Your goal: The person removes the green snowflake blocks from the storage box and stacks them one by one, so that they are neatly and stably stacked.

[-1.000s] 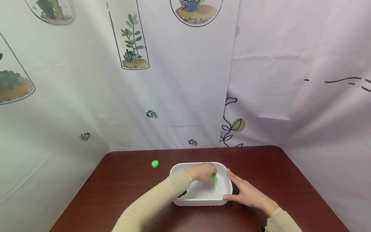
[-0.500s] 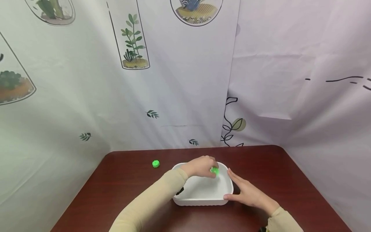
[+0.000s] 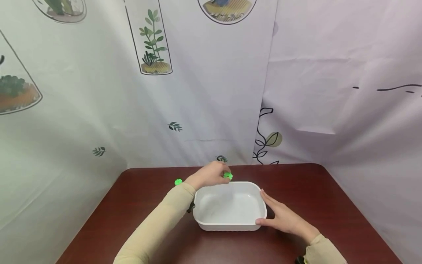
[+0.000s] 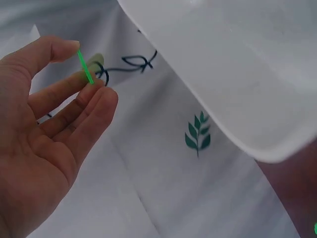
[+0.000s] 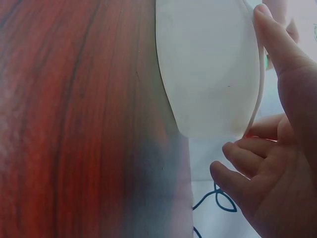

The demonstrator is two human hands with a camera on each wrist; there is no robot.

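My left hand (image 3: pixel 210 174) pinches a small bright-green flower-shaped disc (image 3: pixel 228 176) just beyond the back rim of a white rectangular basin (image 3: pixel 230 227). In the left wrist view the disc (image 4: pixel 85 66) is seen edge-on between thumb and fingertips, the other fingers loosely bent. At the basin's right end, my right hand (image 3: pixel 285 219) rests with thumb at the front corner and forefinger along the side, spread and fairly straight. The right wrist view shows its thumb and forefinger against the rim and the remaining fingers off it. Nothing lies inside the basin.
A second green flower-shaped disc (image 3: pixel 178 182) lies on the dark red wooden table (image 3: pixel 158 238), left of the basin, close by the left wrist. A white cloth backdrop (image 3: pixel 204 106) printed with plants stands behind the table and along both sides.
My left hand has lifted the green disc out of the basin and carried it left and back past the rear rim. The right hand has stayed at the basin's end.
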